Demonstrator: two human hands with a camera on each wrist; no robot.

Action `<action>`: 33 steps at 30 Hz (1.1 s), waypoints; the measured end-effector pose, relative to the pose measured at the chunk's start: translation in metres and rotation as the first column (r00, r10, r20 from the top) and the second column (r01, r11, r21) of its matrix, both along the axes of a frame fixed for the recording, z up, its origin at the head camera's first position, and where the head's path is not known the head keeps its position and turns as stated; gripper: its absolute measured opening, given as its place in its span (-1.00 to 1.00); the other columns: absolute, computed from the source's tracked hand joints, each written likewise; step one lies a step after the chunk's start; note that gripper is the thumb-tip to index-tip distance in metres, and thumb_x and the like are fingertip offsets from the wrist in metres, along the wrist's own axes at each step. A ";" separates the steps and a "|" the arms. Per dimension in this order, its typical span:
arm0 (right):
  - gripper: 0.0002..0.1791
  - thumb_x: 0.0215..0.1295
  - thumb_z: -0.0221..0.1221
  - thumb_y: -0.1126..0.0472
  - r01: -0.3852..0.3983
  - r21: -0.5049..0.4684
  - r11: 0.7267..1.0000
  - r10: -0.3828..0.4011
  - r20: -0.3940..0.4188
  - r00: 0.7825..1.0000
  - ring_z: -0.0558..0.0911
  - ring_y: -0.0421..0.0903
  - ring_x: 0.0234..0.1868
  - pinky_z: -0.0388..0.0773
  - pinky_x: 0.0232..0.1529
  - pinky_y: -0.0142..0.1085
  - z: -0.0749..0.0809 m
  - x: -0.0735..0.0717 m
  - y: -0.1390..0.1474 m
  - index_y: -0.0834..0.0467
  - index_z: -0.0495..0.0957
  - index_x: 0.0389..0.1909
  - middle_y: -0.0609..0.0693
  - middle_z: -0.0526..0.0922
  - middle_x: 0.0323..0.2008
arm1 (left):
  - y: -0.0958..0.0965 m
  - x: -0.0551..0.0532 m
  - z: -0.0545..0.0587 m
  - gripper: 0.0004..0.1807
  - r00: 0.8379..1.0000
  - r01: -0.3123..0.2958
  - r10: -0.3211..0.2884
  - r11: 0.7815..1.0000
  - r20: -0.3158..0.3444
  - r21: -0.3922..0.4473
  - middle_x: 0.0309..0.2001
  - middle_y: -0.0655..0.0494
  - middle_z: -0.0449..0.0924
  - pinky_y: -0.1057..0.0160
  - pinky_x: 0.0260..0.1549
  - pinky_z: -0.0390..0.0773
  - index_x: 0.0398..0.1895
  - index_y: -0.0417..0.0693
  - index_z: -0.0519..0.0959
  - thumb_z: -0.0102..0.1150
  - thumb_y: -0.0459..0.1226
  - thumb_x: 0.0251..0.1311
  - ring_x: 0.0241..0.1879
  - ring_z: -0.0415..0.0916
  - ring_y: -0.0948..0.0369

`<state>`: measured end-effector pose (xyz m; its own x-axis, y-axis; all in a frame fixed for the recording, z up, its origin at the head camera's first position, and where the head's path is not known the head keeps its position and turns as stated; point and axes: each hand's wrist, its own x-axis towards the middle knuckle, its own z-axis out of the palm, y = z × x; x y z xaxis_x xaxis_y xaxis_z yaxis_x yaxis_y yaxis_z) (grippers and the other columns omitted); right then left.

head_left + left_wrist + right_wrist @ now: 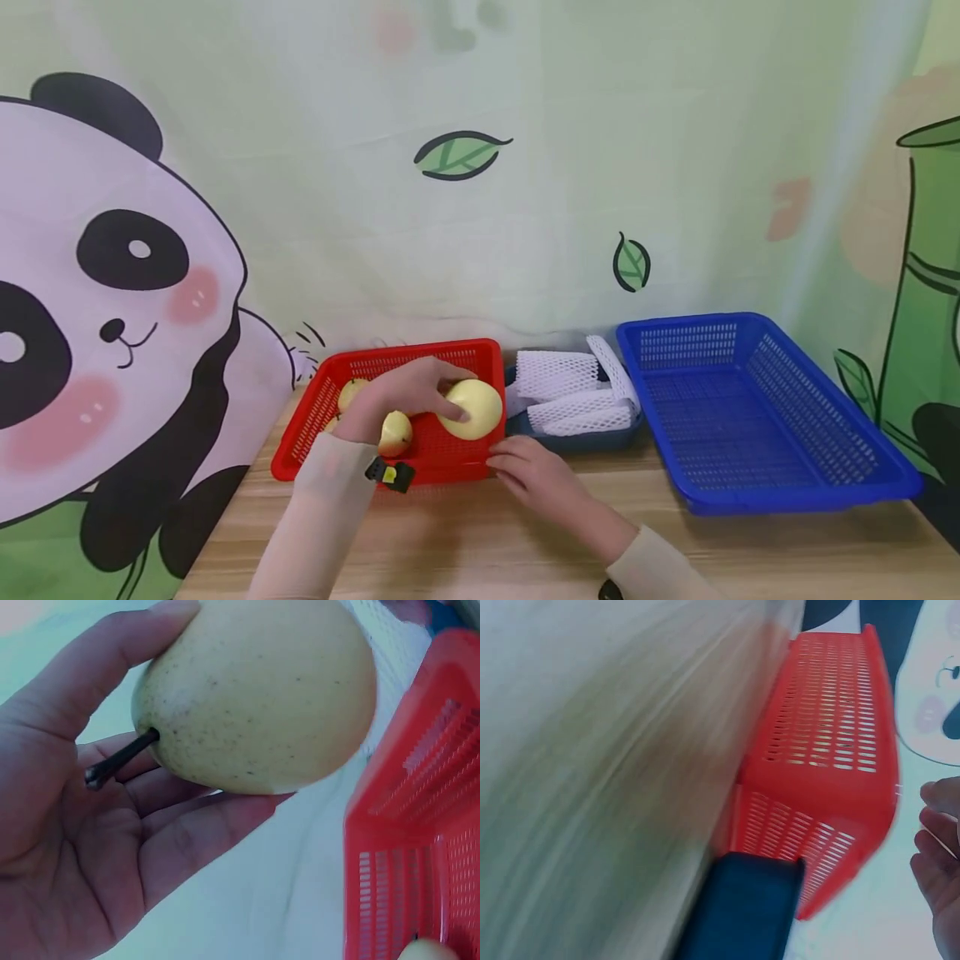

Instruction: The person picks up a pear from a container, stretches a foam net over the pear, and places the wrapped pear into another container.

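A pale yellow pear (471,409) with a dark stem is gripped between the thumb and fingers of my left hand (412,388), over the right side of the red basket (450,471). In the left wrist view the same pear (262,697) fills much of the picture, stem pointing to the palm. Several more pears, one a yellow pear (395,433), lie in the basket's left part, partly hidden by my left arm. My right hand (542,477) hovers by the basket's front right corner, its fingers slightly bent and holding nothing.
White foam net sleeves (558,375) fill a dark blue tray (600,442) right of the red basket. Farther right stands a large blue basket (678,487). All rest on a wooden table (525,558) before a printed panda backdrop (525,233).
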<state>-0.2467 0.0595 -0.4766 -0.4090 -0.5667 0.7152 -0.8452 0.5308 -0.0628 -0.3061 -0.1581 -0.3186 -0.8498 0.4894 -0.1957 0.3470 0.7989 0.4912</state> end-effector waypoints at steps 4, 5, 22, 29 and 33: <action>-0.77 0.07 0.46 0.36 -0.032 -0.089 0.996 0.023 -0.103 0.994 0.69 -0.08 -0.09 0.71 -0.03 -0.30 0.007 0.009 0.011 0.14 0.74 -0.22 0.02 0.75 -0.17 | 0.006 0.012 -0.005 -0.34 0.996 0.052 -0.050 0.998 -0.074 0.027 0.02 0.14 0.72 0.23 -0.10 0.69 0.27 0.11 0.62 0.56 -0.12 0.02 -0.05 0.54 0.17; -0.86 0.18 0.41 0.33 -0.037 -0.103 0.994 0.024 -0.121 0.992 0.69 -0.09 -0.11 0.70 -0.04 -0.32 0.010 0.012 0.013 0.13 0.74 -0.23 0.00 0.75 -0.18 | 0.008 0.015 -0.007 -0.33 0.995 0.055 -0.052 0.998 -0.086 0.030 0.02 0.14 0.72 0.23 -0.10 0.68 0.28 0.11 0.61 0.56 -0.12 0.01 -0.06 0.54 0.17; -0.60 0.58 0.01 -0.03 -0.003 -0.261 0.965 -0.025 -0.104 0.994 0.66 -0.11 -0.12 0.52 0.16 -0.55 0.017 0.066 0.070 0.13 0.72 -0.19 0.00 0.72 -0.16 | 0.055 0.061 -0.082 -0.39 0.982 0.183 -0.186 0.971 0.007 0.154 -0.05 0.21 0.74 0.46 -0.22 0.56 0.24 0.07 0.62 0.52 -0.10 0.06 -0.23 0.49 0.39; -0.51 0.60 -0.08 -0.11 0.106 -0.242 0.964 -0.125 -0.065 0.990 0.66 -0.09 -0.11 0.46 0.20 -0.57 0.013 0.070 0.084 0.12 0.72 -0.18 -0.02 0.73 -0.13 | 0.063 0.080 -0.116 -0.36 0.988 0.152 -0.157 0.968 0.008 0.197 -0.08 0.14 0.75 0.49 -0.22 0.53 0.25 -0.05 0.61 0.52 -0.14 0.04 -0.25 0.47 0.44; -0.48 0.61 -0.12 -0.14 0.165 -0.246 0.955 -0.185 -0.060 0.981 0.69 -0.06 -0.10 0.48 0.17 -0.55 0.013 0.067 0.087 0.09 0.72 -0.18 -0.02 0.74 -0.11 | 0.069 0.089 -0.132 -0.32 0.994 0.108 -0.101 0.971 -0.044 0.215 0.01 0.01 0.76 0.48 -0.16 0.56 0.26 -0.17 0.59 0.53 -0.16 0.03 -0.19 0.55 0.39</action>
